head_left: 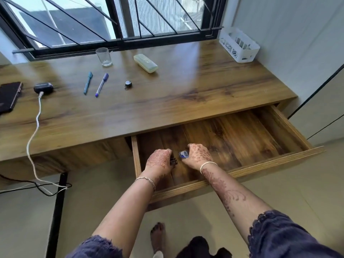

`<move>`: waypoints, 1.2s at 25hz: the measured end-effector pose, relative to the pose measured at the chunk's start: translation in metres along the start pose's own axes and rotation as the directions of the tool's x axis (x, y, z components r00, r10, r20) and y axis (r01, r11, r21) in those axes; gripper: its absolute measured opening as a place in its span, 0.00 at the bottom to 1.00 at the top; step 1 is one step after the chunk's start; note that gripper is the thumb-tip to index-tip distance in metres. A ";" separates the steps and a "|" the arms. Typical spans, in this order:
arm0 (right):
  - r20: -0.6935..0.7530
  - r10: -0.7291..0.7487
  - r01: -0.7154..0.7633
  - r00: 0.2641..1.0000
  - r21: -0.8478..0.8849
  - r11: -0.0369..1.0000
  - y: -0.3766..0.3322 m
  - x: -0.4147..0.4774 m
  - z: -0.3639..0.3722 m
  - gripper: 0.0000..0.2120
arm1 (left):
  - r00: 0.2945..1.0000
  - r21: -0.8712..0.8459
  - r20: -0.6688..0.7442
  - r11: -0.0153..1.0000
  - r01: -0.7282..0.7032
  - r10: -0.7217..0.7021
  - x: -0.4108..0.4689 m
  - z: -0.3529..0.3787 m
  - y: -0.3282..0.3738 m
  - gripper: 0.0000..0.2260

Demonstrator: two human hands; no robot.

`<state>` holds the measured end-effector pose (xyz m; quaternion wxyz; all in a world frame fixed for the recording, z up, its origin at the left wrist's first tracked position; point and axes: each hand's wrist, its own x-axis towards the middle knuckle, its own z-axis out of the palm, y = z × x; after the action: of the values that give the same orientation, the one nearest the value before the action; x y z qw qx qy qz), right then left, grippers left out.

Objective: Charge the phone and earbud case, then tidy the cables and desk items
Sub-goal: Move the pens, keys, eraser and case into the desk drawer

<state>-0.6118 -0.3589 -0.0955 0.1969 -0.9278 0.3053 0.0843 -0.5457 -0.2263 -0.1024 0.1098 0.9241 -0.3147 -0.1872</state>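
Note:
Both hands are down inside the open wooden drawer [279, 127] near its front left corner. My left hand [158, 161] grips a small black object [174, 161], possibly a clip. My right hand [199, 155] holds a small blue and white item [184, 154]. On the desk at far left lies the dark phone [9, 95]. Beside it sits the black earbud case [43, 87] with a white cable [35, 127] plugged in; the cable drops over the desk edge to the floor. Two pens [88, 82] [102, 84] lie on the desk.
A drinking glass [104, 57], a pale green glasses case [145, 63] and a small round black item [128, 84] are on the desk. A white basket [239, 47] stands at the back right corner. Black and white cables [46, 189] trail by the desk leg.

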 end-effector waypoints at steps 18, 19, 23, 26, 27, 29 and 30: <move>-0.305 -0.137 0.142 0.942 -0.005 0.990 -0.021 -0.006 -0.016 0.15 | 0.947 -0.227 -0.320 0.969 -0.094 0.017 0.001 -0.025 -0.005 0.11; -0.350 -0.156 0.168 0.924 0.004 0.986 -0.029 -0.004 -0.021 0.14 | 0.924 -0.258 -0.382 0.961 -0.095 -0.012 -0.001 -0.034 -0.005 0.09; -0.448 -0.249 0.275 0.859 -0.006 0.961 -0.069 0.010 -0.038 0.13 | 0.835 -0.362 -0.531 0.929 -0.072 -0.142 0.005 -0.070 -0.020 0.07; -0.483 -0.298 0.325 0.823 -0.030 0.945 -0.100 0.033 -0.047 0.14 | 0.778 -0.406 -0.587 0.913 -0.041 -0.226 0.029 -0.097 -0.047 0.08; -0.480 -0.301 0.330 0.824 -0.026 0.944 -0.110 0.042 -0.050 0.15 | 0.767 -0.414 -0.591 0.910 -0.022 -0.250 0.039 -0.105 -0.056 0.09; -0.482 -0.295 0.325 0.825 -0.024 0.946 -0.133 0.069 -0.056 0.15 | 0.763 -0.419 -0.586 0.908 0.003 -0.272 0.067 -0.127 -0.078 0.12; -0.485 -0.292 0.324 0.824 -0.017 0.946 -0.144 0.084 -0.057 0.16 | 0.763 -0.412 -0.587 0.911 0.006 -0.271 0.080 -0.136 -0.089 0.13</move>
<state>-0.4564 -0.3215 -0.0215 0.1563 -0.9494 0.1935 -0.1920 -0.3822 -0.1951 -0.0300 0.3746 0.9131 -0.1455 0.0685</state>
